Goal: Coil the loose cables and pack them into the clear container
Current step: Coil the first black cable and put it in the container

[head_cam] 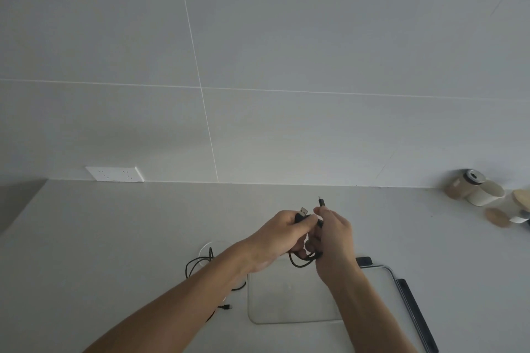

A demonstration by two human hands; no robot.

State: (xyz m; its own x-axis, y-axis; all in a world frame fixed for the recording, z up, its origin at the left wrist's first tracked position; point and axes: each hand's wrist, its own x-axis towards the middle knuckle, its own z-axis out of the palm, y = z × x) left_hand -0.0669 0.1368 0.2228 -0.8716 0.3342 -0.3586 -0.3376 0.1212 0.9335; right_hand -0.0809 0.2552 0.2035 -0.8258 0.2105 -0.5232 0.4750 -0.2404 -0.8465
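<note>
Both hands hold one black cable (304, 260) up over the counter. My left hand (282, 233) grips the end with the USB plug (388, 211), which sticks out above the fingers. My right hand (334, 238) pinches the other end, its small plug pointing up, and small loops of the cable hang below the hands. The clear container (289, 299) lies on the counter right under the hands, open at the top. A second black cable (198, 262) lies loose on the counter to the left, partly hidden by my left forearm.
A clear round lid (213, 246) lies under the loose cable. A tray with a metal rim (394, 275) and a dark flat object (413, 304) lie at the right. Jars and cups (476, 189) stand at the far right by the wall. A white wall socket (114, 173) sits at the back left.
</note>
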